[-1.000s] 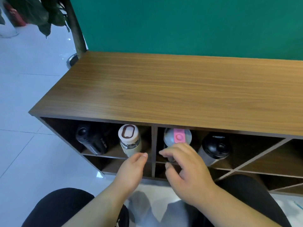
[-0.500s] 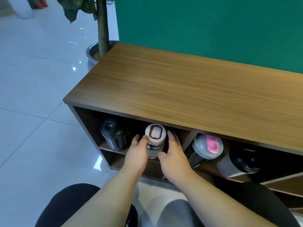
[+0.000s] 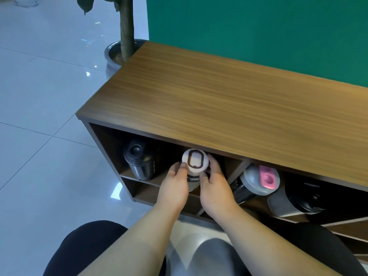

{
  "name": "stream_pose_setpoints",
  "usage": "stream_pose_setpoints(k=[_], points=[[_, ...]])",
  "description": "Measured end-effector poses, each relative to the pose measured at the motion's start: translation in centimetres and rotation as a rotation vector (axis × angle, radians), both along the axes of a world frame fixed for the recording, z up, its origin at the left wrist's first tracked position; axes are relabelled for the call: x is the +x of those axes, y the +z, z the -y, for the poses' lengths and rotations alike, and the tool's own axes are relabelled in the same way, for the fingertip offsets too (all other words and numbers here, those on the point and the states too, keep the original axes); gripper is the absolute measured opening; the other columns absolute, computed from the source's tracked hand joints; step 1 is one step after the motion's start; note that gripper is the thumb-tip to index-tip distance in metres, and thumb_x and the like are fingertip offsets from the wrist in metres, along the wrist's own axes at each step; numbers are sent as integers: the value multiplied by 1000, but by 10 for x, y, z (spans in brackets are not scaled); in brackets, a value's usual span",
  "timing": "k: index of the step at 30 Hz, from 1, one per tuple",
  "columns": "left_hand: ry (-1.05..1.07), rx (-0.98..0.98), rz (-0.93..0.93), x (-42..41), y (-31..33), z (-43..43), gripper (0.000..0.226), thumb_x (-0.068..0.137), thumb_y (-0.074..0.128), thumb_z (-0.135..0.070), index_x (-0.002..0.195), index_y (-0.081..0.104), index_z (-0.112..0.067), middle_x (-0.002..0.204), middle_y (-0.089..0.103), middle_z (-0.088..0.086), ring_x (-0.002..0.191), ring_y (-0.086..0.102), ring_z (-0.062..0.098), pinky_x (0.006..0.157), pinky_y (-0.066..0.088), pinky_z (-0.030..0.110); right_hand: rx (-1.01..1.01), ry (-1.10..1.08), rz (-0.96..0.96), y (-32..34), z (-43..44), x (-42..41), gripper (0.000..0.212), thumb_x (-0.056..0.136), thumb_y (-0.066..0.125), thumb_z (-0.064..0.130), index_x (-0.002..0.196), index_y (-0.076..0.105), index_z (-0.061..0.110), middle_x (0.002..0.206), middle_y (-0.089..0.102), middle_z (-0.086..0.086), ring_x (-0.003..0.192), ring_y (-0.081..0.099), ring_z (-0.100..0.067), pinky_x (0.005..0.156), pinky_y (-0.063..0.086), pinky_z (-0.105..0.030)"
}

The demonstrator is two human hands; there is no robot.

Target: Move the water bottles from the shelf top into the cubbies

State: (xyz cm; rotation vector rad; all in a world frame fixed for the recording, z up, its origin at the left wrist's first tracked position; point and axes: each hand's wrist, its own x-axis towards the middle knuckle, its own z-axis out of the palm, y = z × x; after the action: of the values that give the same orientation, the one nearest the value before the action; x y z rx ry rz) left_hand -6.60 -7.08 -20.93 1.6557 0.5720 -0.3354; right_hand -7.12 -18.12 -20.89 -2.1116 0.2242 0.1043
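A white-capped bottle [image 3: 195, 161] with a brown oval ring on its lid stands in the upper left cubby of the wooden shelf [image 3: 229, 108]. My left hand [image 3: 175, 186] and my right hand [image 3: 216, 188] clasp it from both sides, fingers on the cap. A black bottle [image 3: 139, 160] stands in the same cubby, to its left. In the cubby to the right lean a grey-lidded bottle with a pink tab [image 3: 258, 181] and a silver bottle with a black lid [image 3: 298, 198]. The shelf top carries no bottles.
A potted plant [image 3: 126, 36] stands at the shelf's far left corner on the glossy white tile floor [image 3: 39, 116]. A green wall [image 3: 258, 26] rises behind the shelf. My dark-clad knees [image 3: 89, 250] are at the bottom. Lower cubbies with diagonal dividers [image 3: 338, 224] sit at right.
My view swung left. My right hand left the pink-tab bottle and both hands closed around the white-capped bottle in the left cubby.
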Motion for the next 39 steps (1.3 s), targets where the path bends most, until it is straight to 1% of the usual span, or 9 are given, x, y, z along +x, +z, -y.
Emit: stream_pose_setpoints(k=[6,10,13,18,21,25,29,33,39], points=[[52,-20,-4,-6,7,-13,55,104,43,-45,154,44,-24,150,58,7,138,51,28,106,40,39,-238,126,66,26,-11,-20,71,97,51,14,155,12,25,160,22,1,147,18,-16,114,17,-24],[129,-44,-33,-14,11,-36,48,103,47,-44,143,51,-18,126,67,6,115,63,23,97,52,42,-247,428,88,45,-41,-32,70,99,45,16,156,6,25,162,6,11,142,-9,4,112,-4,-18],[228,14,-28,-20,13,-61,43,102,49,-40,136,50,-14,116,64,6,103,61,23,83,49,39,-220,454,86,42,-66,-23,62,100,41,13,155,13,22,164,11,6,147,-1,-3,111,-1,-17],[369,45,29,-10,13,-95,59,104,46,-37,156,37,-13,156,49,13,141,46,32,114,38,45,-118,353,11,33,-98,5,56,101,37,7,153,24,20,162,22,2,147,19,-9,109,13,-14],[366,34,54,-3,13,-106,56,107,41,-37,160,33,-21,165,42,7,149,39,30,119,33,44,-70,248,-40,31,-109,23,53,102,40,13,153,26,20,159,29,-2,143,30,-15,103,19,-13],[323,42,61,6,5,-118,52,108,38,-36,159,36,-24,165,42,5,151,37,29,120,32,44,17,106,-190,28,-116,52,52,98,41,10,148,35,22,143,50,-15,122,55,-34,99,46,-37],[295,35,43,15,-8,-122,49,106,39,-36,154,45,-25,157,52,6,143,46,31,119,37,47,71,60,-311,19,-123,69,63,97,43,3,151,31,34,152,42,-7,131,47,-31,105,40,-37],[282,-15,36,20,-16,-124,43,103,38,-41,138,60,-26,115,70,11,114,61,33,112,44,56,113,61,-329,10,-125,67,65,96,43,-2,152,30,28,155,38,-8,136,42,-27,105,35,-32],[301,-25,42,20,-20,-124,51,100,37,-46,142,58,-26,141,65,13,132,55,36,116,42,55,126,91,-293,6,-122,62,66,96,45,1,153,26,29,156,37,-6,137,42,-27,104,34,-32]])
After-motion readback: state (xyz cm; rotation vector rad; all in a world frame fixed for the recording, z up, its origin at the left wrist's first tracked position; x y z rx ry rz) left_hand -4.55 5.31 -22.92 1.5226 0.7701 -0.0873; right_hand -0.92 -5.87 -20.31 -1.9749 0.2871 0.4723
